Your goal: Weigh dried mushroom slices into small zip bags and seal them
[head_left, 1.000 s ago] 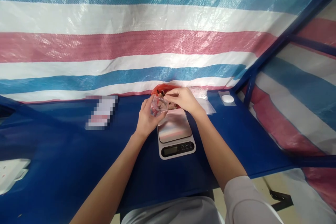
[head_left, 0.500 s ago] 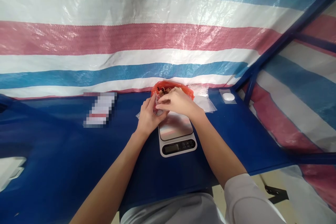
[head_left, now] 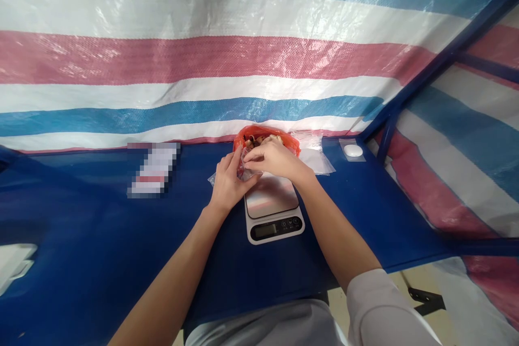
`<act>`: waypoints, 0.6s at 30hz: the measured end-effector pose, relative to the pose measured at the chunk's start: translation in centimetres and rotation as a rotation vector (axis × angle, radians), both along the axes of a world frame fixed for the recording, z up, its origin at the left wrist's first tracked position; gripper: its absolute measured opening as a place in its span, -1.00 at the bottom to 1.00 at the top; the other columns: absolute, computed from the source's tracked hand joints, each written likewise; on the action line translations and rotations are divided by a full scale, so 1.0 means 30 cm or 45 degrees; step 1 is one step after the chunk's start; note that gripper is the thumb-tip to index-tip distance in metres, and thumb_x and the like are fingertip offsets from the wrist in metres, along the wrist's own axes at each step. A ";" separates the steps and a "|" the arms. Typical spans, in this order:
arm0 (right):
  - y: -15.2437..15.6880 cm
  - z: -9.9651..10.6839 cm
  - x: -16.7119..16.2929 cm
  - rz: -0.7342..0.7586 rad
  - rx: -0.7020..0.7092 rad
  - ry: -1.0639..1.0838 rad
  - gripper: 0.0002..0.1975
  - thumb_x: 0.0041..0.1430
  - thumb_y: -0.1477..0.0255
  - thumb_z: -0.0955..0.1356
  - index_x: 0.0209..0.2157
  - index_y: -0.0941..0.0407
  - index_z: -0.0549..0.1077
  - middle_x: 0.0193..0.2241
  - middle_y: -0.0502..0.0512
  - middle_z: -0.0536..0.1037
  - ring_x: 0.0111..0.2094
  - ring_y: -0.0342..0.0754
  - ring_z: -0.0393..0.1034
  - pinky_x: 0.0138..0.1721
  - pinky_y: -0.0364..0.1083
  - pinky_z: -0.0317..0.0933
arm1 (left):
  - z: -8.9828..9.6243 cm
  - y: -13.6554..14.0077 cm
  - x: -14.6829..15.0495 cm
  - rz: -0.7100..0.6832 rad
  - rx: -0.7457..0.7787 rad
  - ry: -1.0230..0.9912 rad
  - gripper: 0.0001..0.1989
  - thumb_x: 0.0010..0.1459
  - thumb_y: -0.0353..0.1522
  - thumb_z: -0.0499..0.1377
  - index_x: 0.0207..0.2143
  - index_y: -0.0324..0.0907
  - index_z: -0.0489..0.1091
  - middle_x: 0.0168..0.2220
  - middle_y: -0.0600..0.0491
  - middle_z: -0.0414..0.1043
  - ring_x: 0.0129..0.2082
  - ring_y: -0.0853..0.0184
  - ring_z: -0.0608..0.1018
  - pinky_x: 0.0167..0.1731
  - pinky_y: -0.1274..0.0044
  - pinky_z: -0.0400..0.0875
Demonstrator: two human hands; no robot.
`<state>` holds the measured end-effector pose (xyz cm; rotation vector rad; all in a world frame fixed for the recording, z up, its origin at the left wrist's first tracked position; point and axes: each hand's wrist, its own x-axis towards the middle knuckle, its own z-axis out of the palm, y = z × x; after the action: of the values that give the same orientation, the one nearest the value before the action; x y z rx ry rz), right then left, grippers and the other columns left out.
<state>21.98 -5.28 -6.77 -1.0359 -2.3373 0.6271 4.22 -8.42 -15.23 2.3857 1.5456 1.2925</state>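
Note:
Between my hands is a clear plastic bag (head_left: 246, 173), partly covered by my fingers. My left hand (head_left: 228, 181) grips its left side, thumb toward the scale. My right hand (head_left: 272, 159) pinches at the bag's upper right, fingertips close together. Just behind them an orange-red plastic bag (head_left: 243, 132) lies open, with brownish, dried-looking pieces (head_left: 254, 139) inside; their kind is too small to tell. Below my hands stands a white digital kitchen scale (head_left: 275, 230) with a shiny plate, partly shaded by my right hand. Its display shows no readable figure.
Flat clear bags (head_left: 318, 162) lie right of the orange-red bag. Farther right is a white round object (head_left: 353, 150) on a clear packet. A blurred-out paper or phone (head_left: 154, 170) lies left, a white box (head_left: 14, 265) at the table's left. Striped sheeting (head_left: 203, 59) rises behind.
My right hand's fingertips have shifted slightly at the clear bag, and a little more of the bag shows between my hands. The scale and other items stay put.

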 end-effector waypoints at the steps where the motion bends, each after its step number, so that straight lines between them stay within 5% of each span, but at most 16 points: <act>1: 0.005 -0.004 0.002 0.017 -0.017 0.053 -0.81 0.16 0.51 0.39 -0.45 0.04 0.65 -0.49 -0.07 0.63 -0.41 -0.12 0.40 -0.20 -0.07 0.24 | -0.003 0.001 -0.001 0.009 -0.001 -0.008 -0.15 0.10 -0.04 0.32 0.34 -0.19 0.17 0.07 -0.18 0.47 -0.03 0.03 0.53 0.01 0.24 0.41; 9: 0.035 -0.049 0.019 -0.030 -0.464 0.698 -0.83 0.08 0.42 0.47 -0.25 0.09 0.66 -0.24 0.04 0.69 -0.25 -0.05 0.57 -0.23 -0.10 0.42 | -0.013 -0.008 -0.003 0.092 -0.042 -0.049 -0.21 0.14 -0.06 0.31 0.34 -0.10 0.18 0.03 -0.13 0.49 0.01 0.03 0.54 -0.02 0.26 0.42; 18: 0.021 -0.042 -0.004 0.131 -0.410 0.520 -0.83 0.09 0.42 0.50 -0.23 0.03 0.69 -0.28 0.00 0.69 -0.16 0.00 0.59 -0.04 -0.07 0.44 | 0.019 -0.011 0.005 -0.006 -0.031 -0.126 0.00 0.00 0.06 0.37 0.38 -0.10 0.09 0.22 -0.20 0.36 0.21 -0.07 0.42 0.16 0.12 0.34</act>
<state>21.85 -4.65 -8.03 -0.8247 -1.9773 1.1656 4.39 -8.75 -14.65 2.2721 1.5190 1.3606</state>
